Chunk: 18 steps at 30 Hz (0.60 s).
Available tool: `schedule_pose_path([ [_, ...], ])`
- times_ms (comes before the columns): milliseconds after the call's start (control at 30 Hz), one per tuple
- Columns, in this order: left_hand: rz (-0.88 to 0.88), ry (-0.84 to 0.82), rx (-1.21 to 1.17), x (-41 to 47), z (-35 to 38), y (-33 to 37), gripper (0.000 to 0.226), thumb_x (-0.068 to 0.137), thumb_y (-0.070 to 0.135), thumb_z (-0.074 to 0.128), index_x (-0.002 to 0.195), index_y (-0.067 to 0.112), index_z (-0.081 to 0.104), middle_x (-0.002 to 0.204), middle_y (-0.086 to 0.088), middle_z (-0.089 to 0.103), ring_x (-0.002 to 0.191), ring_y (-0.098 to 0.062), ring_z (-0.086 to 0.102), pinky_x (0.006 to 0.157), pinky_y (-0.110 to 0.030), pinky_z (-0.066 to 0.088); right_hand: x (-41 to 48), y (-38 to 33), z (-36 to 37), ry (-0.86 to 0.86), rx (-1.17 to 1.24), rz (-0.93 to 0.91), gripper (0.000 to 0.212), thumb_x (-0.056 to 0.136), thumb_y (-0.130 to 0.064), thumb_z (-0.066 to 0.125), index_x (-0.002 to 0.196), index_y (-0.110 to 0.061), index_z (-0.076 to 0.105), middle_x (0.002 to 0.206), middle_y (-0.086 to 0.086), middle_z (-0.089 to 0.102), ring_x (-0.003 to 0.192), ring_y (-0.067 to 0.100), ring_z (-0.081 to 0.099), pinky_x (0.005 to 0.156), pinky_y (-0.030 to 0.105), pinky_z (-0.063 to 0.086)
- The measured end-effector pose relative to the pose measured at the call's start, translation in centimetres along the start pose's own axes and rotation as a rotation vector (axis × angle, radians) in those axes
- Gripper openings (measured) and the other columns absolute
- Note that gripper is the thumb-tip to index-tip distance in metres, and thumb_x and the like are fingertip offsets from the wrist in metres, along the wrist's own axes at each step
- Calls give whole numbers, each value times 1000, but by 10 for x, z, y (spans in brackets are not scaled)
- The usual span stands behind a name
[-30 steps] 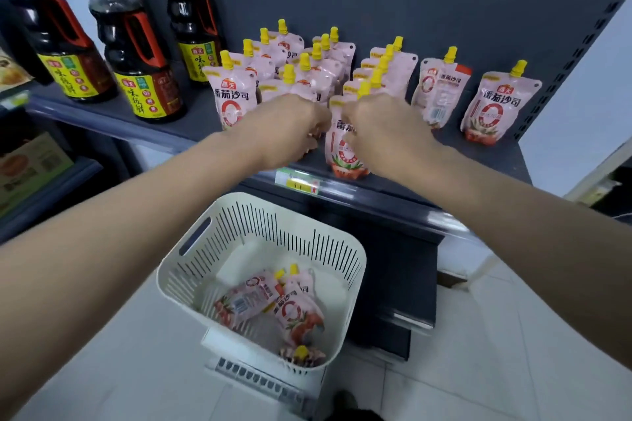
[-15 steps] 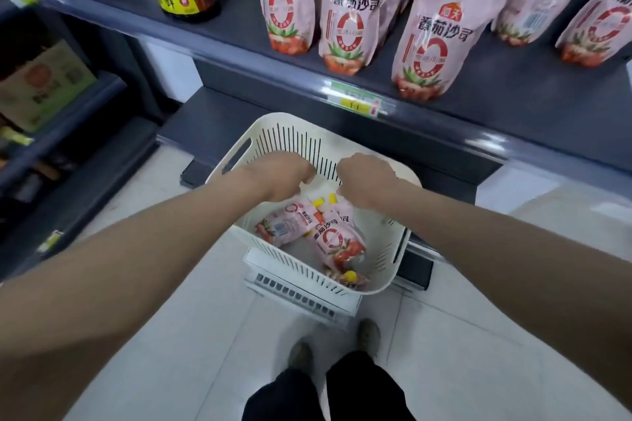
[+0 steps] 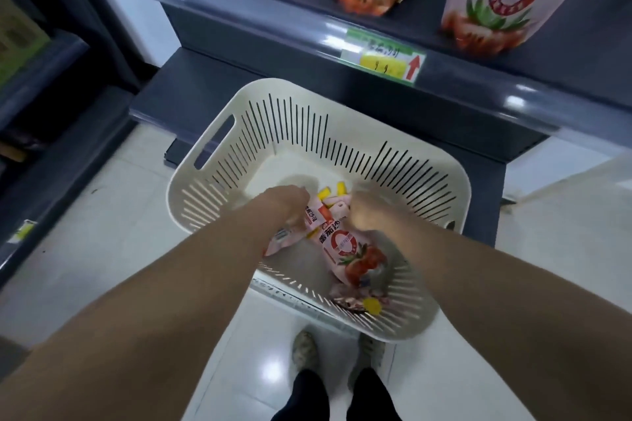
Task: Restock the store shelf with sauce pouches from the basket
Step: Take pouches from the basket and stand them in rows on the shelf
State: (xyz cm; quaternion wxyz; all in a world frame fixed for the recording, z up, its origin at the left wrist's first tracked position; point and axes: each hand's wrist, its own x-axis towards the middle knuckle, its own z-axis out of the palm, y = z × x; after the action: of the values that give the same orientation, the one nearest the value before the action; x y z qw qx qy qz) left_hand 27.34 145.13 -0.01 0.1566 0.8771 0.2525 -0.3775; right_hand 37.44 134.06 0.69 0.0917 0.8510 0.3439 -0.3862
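Observation:
A cream slotted basket stands on the floor below the dark shelf. Inside lie pink sauce pouches with yellow caps: one with a red ring in the middle, one at the left, and another at the near wall. My left hand is down in the basket, fingers curled on the top of the left pouch. My right hand, blurred, is curled on the top of the middle pouch. The fingertips are hidden. Stocked pouches stand along the shelf front.
A green and yellow price tag sits on the shelf's front rail. A low dark base shelf runs behind the basket. Another shelving unit is at the left. My shoes stand on the white tile floor just behind the basket.
Both hands left the pouch on the shelf, dropped to the basket and now reach deep into it, closing on pouches. The view has tilted down and come closer.

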Motion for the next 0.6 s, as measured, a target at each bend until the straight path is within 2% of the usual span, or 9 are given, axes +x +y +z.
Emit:
schedule_pose_path([
  [67, -17, 17, 49, 10, 14, 2, 53, 71, 24, 75, 118, 9, 57, 112, -4, 64, 105, -25, 61, 87, -34, 52, 11, -1, 6, -28, 43, 1, 37, 85, -5, 61, 122, -4, 59, 83, 4, 55, 86, 20, 59, 66, 26, 49],
  [133, -11, 61, 105, 17, 26, 3, 76, 66, 40, 78, 129, 11, 47, 125, -7, 56, 117, -27, 52, 93, -38, 46, 18, 0, 5, -74, 87, -23, 48, 86, -10, 63, 132, -19, 54, 109, 4, 63, 98, 21, 63, 84, 30, 53],
  [200, -3, 68, 166, 23, 32, 3, 96, 60, 49, 79, 137, 11, 36, 136, -9, 44, 125, -30, 41, 99, -43, 42, 20, 0, 2, -131, 121, -65, 64, 85, -12, 66, 140, -34, 42, 134, 3, 54, 112, 24, 59, 98, 35, 50],
  [267, 0, 62, 223, 26, 34, 4, 103, 57, 50, 80, 138, 12, 30, 139, -10, 39, 127, -30, 38, 99, -47, 44, 20, -1, -1, -167, 124, -73, 71, 84, -15, 69, 143, -35, 37, 141, 4, 49, 118, 26, 55, 102, 38, 46],
  [367, -15, 65, 279, 28, 35, 7, 102, 60, 47, 81, 139, 14, 26, 138, -9, 37, 126, -30, 37, 96, -49, 46, 16, 1, -3, -165, 133, -39, 63, 82, -16, 71, 140, -18, 45, 133, 10, 55, 119, 27, 55, 102, 37, 46],
  [433, -36, 72, 290, 29, 35, 9, 98, 63, 44, 80, 139, 14, 25, 138, -10, 37, 126, -31, 38, 96, -49, 46, 11, 1, -6, -149, 129, -18, 45, 86, -12, 65, 129, -4, 53, 122, 13, 58, 115, 29, 57, 100, 36, 48],
  [500, -70, 70, 263, 28, 34, 9, 93, 69, 39, 77, 140, 12, 23, 139, -12, 35, 126, -33, 38, 95, -49, 47, 14, 1, -7, -110, 127, 3, 32, 89, -10, 60, 118, 2, 59, 116, 13, 62, 101, 27, 61, 88, 32, 53],
  [567, -102, 65, 217, 29, 33, 7, 87, 73, 33, 71, 141, 8, 21, 138, -15, 34, 124, -36, 40, 94, -49, 48, 16, 1, -10, -50, 167, 38, 35, 88, -8, 60, 121, 0, 56, 117, 15, 64, 91, 24, 62, 80, 32, 54],
  [600, -114, 72, 194, 31, 32, 5, 84, 75, 28, 66, 142, 6, 20, 137, -17, 34, 122, -37, 41, 95, -48, 48, 16, 1, -11, -27, 183, 35, 42, 88, -7, 59, 128, -1, 51, 119, 16, 62, 96, 25, 62, 81, 32, 54],
])
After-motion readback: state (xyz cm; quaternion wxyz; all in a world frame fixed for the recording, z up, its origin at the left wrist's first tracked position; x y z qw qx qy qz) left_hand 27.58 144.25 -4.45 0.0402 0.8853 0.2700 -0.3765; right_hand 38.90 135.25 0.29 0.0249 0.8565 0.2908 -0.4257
